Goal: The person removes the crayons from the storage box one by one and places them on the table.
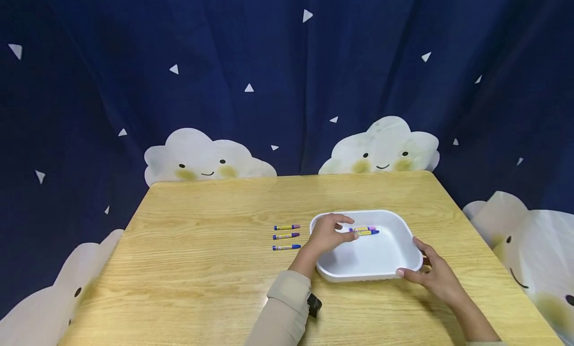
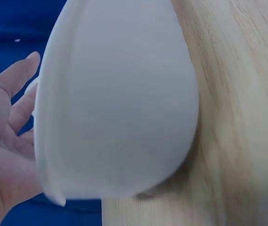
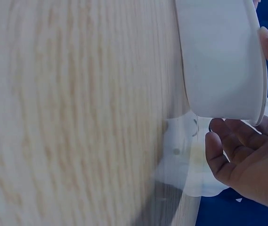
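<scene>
Toward the left edge the bench (image 1: 188, 266) lies bare, its wood grain running wide. Near the middle, three crayons (image 1: 287, 237) lie in a row, parallel, well apart from every edge. Just right of them the left hand (image 1: 329, 234) reaches over the near-left rim of a white tray (image 1: 390, 259), its grip pinched on two crayons (image 1: 365, 231) held together over the tray's floor. The tray is shallow, plain white, with rounded corners, and sits right of the bench's centre, nearer the front edge than the back. At its near-right corner the right hand (image 1: 432, 274) curls its thumb and fingers round the rim. Bare wood runs on to the right edge.
</scene>
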The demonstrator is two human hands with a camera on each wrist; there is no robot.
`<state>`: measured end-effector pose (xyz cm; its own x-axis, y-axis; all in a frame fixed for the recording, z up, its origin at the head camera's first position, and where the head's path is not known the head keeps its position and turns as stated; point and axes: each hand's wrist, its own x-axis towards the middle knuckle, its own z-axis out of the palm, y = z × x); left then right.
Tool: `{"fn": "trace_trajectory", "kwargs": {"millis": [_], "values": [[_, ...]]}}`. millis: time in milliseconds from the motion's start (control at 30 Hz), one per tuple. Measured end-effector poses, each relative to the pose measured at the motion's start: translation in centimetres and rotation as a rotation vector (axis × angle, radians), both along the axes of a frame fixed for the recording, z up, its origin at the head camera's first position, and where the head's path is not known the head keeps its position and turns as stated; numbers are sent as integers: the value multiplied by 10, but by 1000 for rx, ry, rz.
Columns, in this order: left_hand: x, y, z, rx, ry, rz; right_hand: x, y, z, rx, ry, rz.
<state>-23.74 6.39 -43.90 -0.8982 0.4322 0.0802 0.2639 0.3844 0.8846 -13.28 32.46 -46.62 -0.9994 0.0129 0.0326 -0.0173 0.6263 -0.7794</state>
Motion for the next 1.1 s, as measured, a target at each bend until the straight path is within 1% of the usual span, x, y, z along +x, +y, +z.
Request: {"fn": "trace_trajectory", "kwargs": {"millis": [100,200,333,467,533,667,800,900,1100], "values": [[-4,11,-1,-52,-15,-36,1,1,2,-6,1,-5],[-8,20,-5,-72,-22,-51,0,0,1,-14,-2,-7],[-14,29,-12,-58,-46,-46,-1,1,0,-18,-2,-12],[-19,38,-23,-66,-61,-27,-1,1,0,-15,-10,-15],[-19,41,-28,-84,-63,-8,0,1,0,-14,-9,-16],[-17,47,-33,-123,-67,59,0,1,0,-12,-6,-18],[-12,52,-38,-232,-50,124,1,0,0,-33,-8,-16],[-8,55,-40,-315,-24,156,1,0,-1,-49,-13,-14],[-5,58,-40,-384,1,201,1,0,-1,-31,9,-17]]}}
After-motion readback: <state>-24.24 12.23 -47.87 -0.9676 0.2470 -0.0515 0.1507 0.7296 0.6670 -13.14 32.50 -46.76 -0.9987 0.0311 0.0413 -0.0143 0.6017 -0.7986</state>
